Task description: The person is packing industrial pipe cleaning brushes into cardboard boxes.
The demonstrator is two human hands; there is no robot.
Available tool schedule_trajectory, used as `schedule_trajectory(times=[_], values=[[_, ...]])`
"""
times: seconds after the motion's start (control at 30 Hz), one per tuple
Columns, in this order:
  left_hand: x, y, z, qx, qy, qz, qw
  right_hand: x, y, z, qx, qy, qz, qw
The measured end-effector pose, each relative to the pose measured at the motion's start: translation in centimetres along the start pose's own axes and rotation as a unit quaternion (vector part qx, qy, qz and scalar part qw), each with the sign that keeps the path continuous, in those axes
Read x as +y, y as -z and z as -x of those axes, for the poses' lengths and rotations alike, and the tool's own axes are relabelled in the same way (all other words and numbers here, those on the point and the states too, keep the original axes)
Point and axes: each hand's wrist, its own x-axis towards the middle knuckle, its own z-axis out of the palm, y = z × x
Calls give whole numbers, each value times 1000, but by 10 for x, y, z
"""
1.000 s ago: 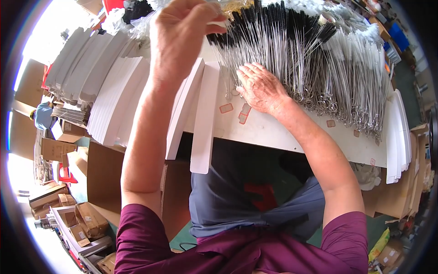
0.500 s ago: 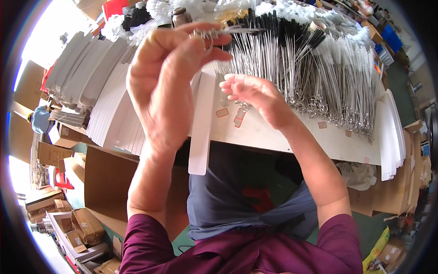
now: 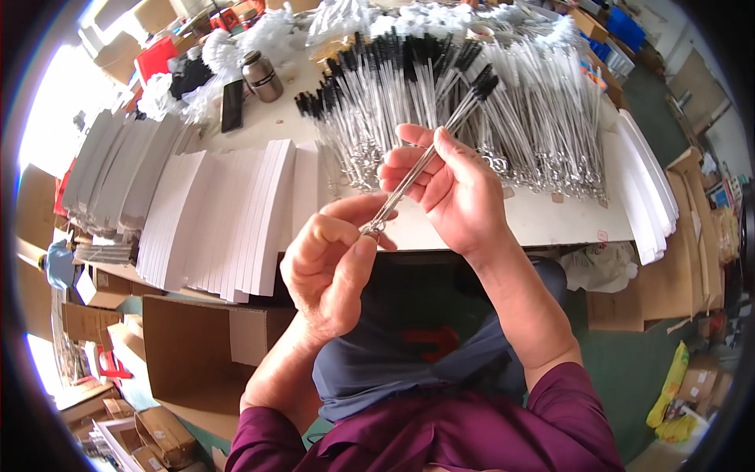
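My left hand (image 3: 330,267) pinches the looped wire end of a thin bundle of long brushes (image 3: 429,157) with black bristle tips. My right hand (image 3: 444,189) grips the same bundle around its middle, holding it slanted above the near edge of the white table (image 3: 550,224). Behind my hands lies a big heap of the same wire brushes (image 3: 511,110), black tips pointing away. Fanned stacks of narrow white cards (image 3: 228,212) lie to the left of my left hand.
More white card stacks (image 3: 649,181) line the table's right edge and the far left side (image 3: 118,169). A metal flask (image 3: 262,76) and a dark phone (image 3: 232,104) stand at the back. Cardboard boxes (image 3: 181,354) fill the floor at left; my lap is below.
Both hands have come back from the brush heap toward me. The left hand dropped from high above the table, and both now hold a small bundle of brushes between them.
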Motion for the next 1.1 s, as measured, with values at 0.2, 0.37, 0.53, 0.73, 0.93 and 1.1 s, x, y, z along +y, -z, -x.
schedule_trajectory(times=[0.2, 0.37, 0.53, 0.73, 0.93, 1.1], values=[[-54, -16, 42, -17, 222, -19, 975, -4, 52, 29, 141, 85, 69, 984], [-79, -48, 71, -96, 370, 26, 924, -1, 91, 61, 266, 85, 52, 959], [-101, -78, 85, -147, 488, 53, 859, -14, 109, 85, 323, 104, 46, 940], [-123, -94, 71, -275, 458, -53, 844, -38, 133, 96, 350, 124, 133, 919], [-123, -108, 16, -293, 287, -210, 888, -79, 189, 111, 370, 106, 237, 892], [-149, -139, -45, -260, 178, -282, 906, -82, 214, 115, 386, 129, 283, 868]])
